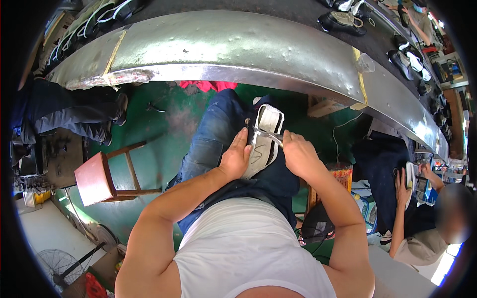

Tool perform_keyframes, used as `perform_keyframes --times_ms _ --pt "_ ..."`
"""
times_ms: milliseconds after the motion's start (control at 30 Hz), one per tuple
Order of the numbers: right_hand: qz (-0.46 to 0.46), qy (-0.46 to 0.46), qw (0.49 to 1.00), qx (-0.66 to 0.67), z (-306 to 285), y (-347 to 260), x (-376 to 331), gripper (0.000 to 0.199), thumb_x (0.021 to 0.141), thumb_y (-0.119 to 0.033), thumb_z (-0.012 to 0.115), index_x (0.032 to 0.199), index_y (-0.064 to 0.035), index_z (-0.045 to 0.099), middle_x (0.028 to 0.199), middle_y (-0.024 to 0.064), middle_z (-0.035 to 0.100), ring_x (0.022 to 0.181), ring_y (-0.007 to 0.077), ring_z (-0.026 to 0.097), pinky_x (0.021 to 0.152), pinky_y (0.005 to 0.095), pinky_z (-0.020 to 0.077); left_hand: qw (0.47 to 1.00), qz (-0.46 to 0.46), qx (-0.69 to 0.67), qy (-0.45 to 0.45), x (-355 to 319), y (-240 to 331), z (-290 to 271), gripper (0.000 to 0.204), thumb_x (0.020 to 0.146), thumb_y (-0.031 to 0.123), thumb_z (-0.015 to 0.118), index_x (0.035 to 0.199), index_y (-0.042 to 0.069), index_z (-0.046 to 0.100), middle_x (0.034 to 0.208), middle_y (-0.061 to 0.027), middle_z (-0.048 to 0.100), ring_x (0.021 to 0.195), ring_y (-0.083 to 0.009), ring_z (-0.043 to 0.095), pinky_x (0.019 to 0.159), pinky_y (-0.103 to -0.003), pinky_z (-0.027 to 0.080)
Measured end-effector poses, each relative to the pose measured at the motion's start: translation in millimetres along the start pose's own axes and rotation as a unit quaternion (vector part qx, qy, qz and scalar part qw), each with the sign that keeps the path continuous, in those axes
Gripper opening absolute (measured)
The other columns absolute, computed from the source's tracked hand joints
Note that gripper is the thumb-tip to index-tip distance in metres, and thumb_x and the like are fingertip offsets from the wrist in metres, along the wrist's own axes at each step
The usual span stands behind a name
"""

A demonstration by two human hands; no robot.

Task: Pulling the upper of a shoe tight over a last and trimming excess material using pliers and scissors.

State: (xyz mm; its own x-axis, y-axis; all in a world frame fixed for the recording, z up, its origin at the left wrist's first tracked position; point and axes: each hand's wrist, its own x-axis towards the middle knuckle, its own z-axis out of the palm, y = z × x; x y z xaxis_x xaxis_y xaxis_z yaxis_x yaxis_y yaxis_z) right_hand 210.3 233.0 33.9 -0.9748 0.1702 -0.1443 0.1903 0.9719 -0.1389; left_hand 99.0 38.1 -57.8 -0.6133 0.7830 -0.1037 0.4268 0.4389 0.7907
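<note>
A shoe [269, 119] lies sole side up across my lap, with a pale insole, a white folded rim and dark sides. A dark mark is drawn near its heel end. My left hand [236, 156] grips the shoe along its left edge, thumb and fingers pressed to the side. My right hand [299, 155] is closed round the handles of metal pliers [265, 133]. The head of the pliers reaches across the insole to the left rim, close to my left fingertips. Whether the jaws pinch the rim is too small to tell.
A dented metal-edged bench [223, 47] curves ahead, with several shoes [342, 23] on its dark top. On the green floor at left stands a stool [92, 179]. To the right a co-worker's hand [401, 186] holds another shoe; at far left are a person's legs [74, 111].
</note>
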Motion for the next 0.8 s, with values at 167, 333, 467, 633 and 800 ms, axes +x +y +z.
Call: perform_keyframes --times_ms 167,333,467,633,800 --pt "0.017 0.01 0.994 0.11 35.1 8.9 2.8 0.019 0.089 -0.016 0.063 0.099 -0.0002 0.056 0.087 0.0177 0.063 0.083 0.0356 0.066 0.071 0.0457 0.0536 0.999 0.006 -0.003 -0.039 8.0 8.4 -13.0 0.06 0.102 0.021 0.043 0.155 0.002 0.022 0.16 -0.0242 0.02 0.146 -0.039 0.027 0.116 -0.04 0.031" --pt "0.042 0.02 0.975 0.215 55.9 17.4 -4.7 0.017 0.09 -0.017 0.063 0.094 -0.0014 0.058 0.085 0.0211 0.064 0.085 0.0404 0.065 0.073 0.0497 0.0508 0.989 0.067 0.103 -0.076 17.4 9.3 -18.4 0.063 0.099 0.016 0.047 0.156 0.01 0.022 0.159 -0.0316 0.011 0.128 -0.0476 0.047 0.104 -0.042 0.045" --pt "0.056 -0.153 0.94 0.301 -1.8 44.0 17.2 0.027 0.094 -0.026 0.06 0.094 0.0014 0.058 0.085 0.025 0.065 0.085 0.0449 0.062 0.076 0.0498 0.0489 0.989 0.033 0.097 -0.107 26.7 17.9 -25.9 0.062 0.1 0.019 0.046 0.157 0.013 0.022 0.157 -0.036 0.011 0.119 -0.0487 0.055 0.1 -0.043 0.049" --pt "0.032 0.078 0.928 0.363 26.1 31.7 37.2 0.034 0.1 -0.032 0.052 0.096 0.0018 0.057 0.087 0.026 0.065 0.085 0.0456 0.063 0.075 0.0511 0.0491 0.966 -0.032 0.16 -0.2 29.8 45.6 -37.7 0.06 0.102 0.028 0.043 0.157 0.021 0.022 0.158 -0.0357 0.005 0.119 -0.0493 0.055 0.101 -0.044 0.048" --pt "0.025 0.001 0.965 0.262 39.7 27.9 26.0 0.041 0.102 -0.036 0.046 0.089 0.0019 0.055 0.084 0.0259 0.066 0.082 0.0464 0.063 0.072 0.0532 0.0495 0.953 -0.039 0.198 -0.228 26.8 59.9 -47.6 0.062 0.102 0.031 0.046 0.157 0.02 0.022 0.159 -0.0341 0.003 0.124 -0.0485 0.053 0.103 -0.045 0.047"
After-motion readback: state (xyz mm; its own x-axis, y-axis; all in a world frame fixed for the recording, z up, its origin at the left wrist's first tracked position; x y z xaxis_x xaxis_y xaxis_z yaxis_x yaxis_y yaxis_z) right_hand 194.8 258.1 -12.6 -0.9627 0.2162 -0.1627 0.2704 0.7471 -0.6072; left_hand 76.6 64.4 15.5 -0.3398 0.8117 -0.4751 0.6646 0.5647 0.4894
